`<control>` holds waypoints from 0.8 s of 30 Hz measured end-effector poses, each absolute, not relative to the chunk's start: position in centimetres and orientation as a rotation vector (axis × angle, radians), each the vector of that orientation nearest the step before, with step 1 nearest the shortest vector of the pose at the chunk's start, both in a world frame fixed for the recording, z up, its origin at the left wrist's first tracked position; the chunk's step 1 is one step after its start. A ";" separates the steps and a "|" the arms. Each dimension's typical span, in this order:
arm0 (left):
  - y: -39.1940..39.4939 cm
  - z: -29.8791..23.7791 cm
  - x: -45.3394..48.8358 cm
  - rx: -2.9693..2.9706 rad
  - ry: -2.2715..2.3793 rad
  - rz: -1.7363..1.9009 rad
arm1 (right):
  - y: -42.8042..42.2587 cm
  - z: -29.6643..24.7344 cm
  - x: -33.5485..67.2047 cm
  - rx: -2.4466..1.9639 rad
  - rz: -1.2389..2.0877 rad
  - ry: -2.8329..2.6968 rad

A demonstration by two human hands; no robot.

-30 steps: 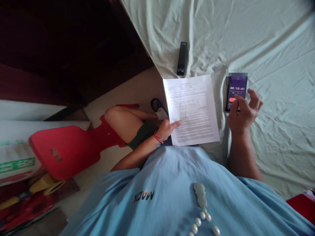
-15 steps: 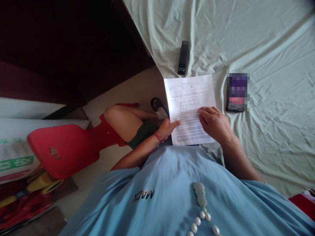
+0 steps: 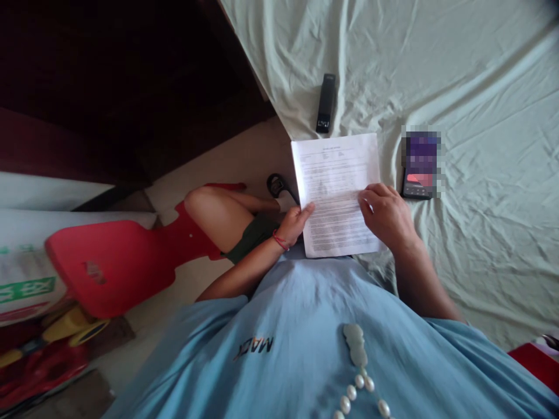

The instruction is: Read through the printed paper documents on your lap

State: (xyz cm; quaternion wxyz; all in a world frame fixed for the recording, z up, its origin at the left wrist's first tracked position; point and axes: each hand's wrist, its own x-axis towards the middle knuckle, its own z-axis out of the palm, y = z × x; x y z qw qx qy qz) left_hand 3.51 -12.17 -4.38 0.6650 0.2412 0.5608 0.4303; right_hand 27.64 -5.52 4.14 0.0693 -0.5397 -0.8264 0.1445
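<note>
Printed paper sheets (image 3: 334, 192) lie in front of my body, over the edge of the cloth-covered surface, with lines of small text too fine to read. My left hand (image 3: 293, 224) grips their left edge, thumb on top and the other fingers hidden underneath. On the right side of the sheets is my right hand (image 3: 386, 215), its fingers bent and drawn together against the paper near the edge; part of its grip is hidden. A narrow black object shaped like a stapler (image 3: 325, 103) lies just beyond the top of the paper.
A phone (image 3: 419, 166) with a blurred-out screen lies right of the paper on the wrinkled pale cloth (image 3: 489, 116). Left of me stands a red chair (image 3: 117, 262), with a bare leg across part of it. Bags and a yellow item (image 3: 70, 325) sit at the lower left.
My right hand has slid right across the paper to near its edge. The left thumb has drawn back slightly toward the left edge. The sheets have barely shifted.
</note>
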 end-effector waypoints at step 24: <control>-11.5 -6.1 3.0 0.500 1.249 1.038 | -2.0 -0.4 27.0 -1.405 0.449 -2.513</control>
